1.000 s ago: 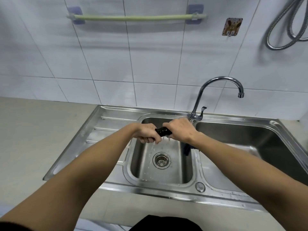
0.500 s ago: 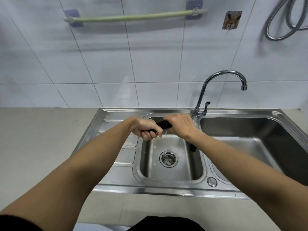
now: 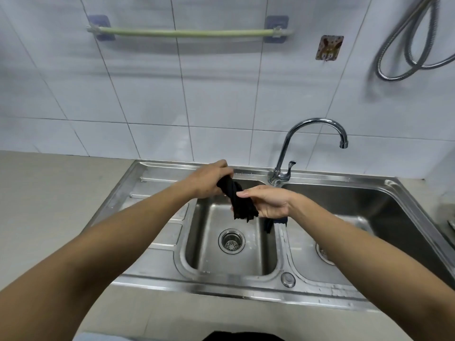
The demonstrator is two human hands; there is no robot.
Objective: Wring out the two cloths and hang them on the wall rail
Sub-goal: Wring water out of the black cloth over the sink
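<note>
A: Holding a twisted black cloth [image 3: 240,199] above the left basin [image 3: 231,242], both hands are on it. The left hand [image 3: 209,179] is clenched round its top end.

B: And the right hand [image 3: 267,201]?

A: It sits lower, palm turned up, the fingers [image 3: 248,193] reaching across the cloth's middle. They look loosely curled rather than squeezed tight, but the cloth does run through that hand, its frayed end hanging free over the drain [image 3: 231,241].

B: Any sign of the second cloth?

A: A dark one [image 3: 269,225] is draped over the divider between the two basins, just under the right wrist. Most of it is hidden.

B: And the rail?

A: The pale green rail [image 3: 187,33] is up on the tiled wall, well above the sink, bare. The tap [image 3: 312,143] stands behind the divider, spout turned over the right basin. The tabletop [image 3: 49,193] lies to the left.
</note>
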